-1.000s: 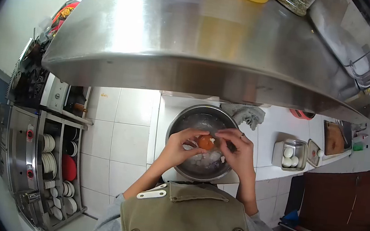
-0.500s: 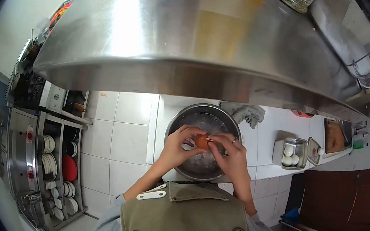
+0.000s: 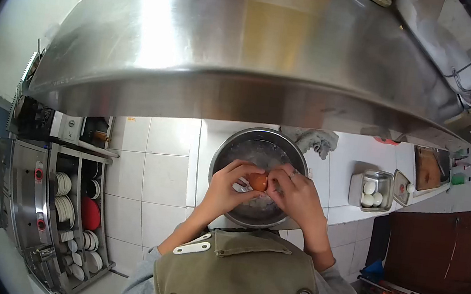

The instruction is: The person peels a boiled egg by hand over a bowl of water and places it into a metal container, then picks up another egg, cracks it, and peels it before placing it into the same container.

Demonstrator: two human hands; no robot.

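Observation:
A brown-shelled egg (image 3: 258,181) is held over a large metal bowl (image 3: 218,155) that contains water and pale bits. My left hand (image 3: 229,186) is closed around the egg's left side, thumb below and fingers above. At the egg's right side, the bent fingers and thumb of my right hand (image 3: 298,199) are pressed together against it; a ring shows on one finger. What lies under the right fingertips is hidden. To the right, several smooth white eggs (image 3: 369,187) sit in a rectangular metal container (image 3: 354,192).
A steel shelf (image 3: 195,95) hangs low in front, above the white tiled counter (image 3: 340,183). Behind the bowl lies a grey cloth (image 3: 318,142). Beside the container is its lid (image 3: 401,188) with a white egg on it. Stacked plates (image 3: 64,211) fill a rack at left.
My right fingers have moved in more tightly against the egg, and the white bit at their tips no longer shows. My left hand stays around the egg. The view has shifted slightly.

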